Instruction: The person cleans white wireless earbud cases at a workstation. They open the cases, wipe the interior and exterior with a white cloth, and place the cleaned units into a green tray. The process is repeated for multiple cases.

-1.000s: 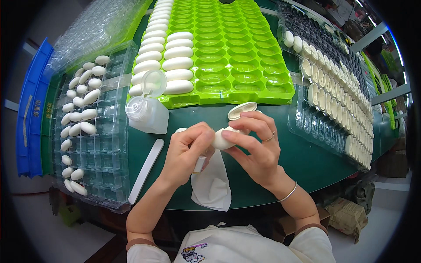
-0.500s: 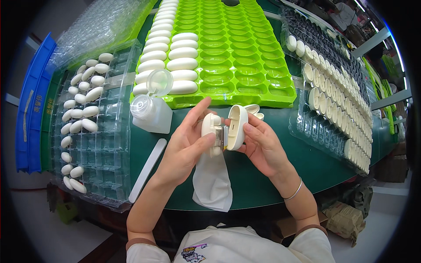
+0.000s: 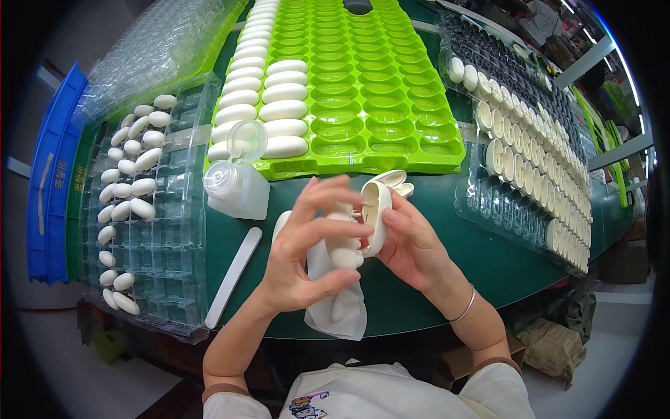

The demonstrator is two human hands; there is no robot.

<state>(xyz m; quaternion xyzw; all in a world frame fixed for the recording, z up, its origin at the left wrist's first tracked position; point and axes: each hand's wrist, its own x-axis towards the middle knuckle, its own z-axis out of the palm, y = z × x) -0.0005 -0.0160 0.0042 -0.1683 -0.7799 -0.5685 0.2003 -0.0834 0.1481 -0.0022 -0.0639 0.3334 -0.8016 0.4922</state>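
Nearest, the person's left hand (image 3: 307, 255) was curled loosely around a white cloth (image 3: 338, 300), thumb below and fingers spread above, with a small white oval part (image 3: 347, 257) pinched in the cloth. The right hand (image 3: 412, 244) was closed on a cream oval shell (image 3: 377, 216), held upright on edge and touching the cloth-wrapped part; its hollow side faced the left hand. Both hands hovered just above the dark green table (image 3: 488, 258), over its near edge.

Left of the hands, a flat white stick (image 3: 234, 276) lay on the table. Just beyond it stood a clear squarish bottle (image 3: 237, 188) with its flip cap open. More cream shells (image 3: 394, 180) lay behind the right hand.

Farther left, a clear blister tray (image 3: 174, 237) held white ovals in its outer columns. Beyond the bottle, a bright green moulded tray (image 3: 377, 105) carried rows of white ovals on its left side. At right, a dark tray (image 3: 530, 126) held shells standing on edge. Blue crates (image 3: 52, 174) stood at far left.
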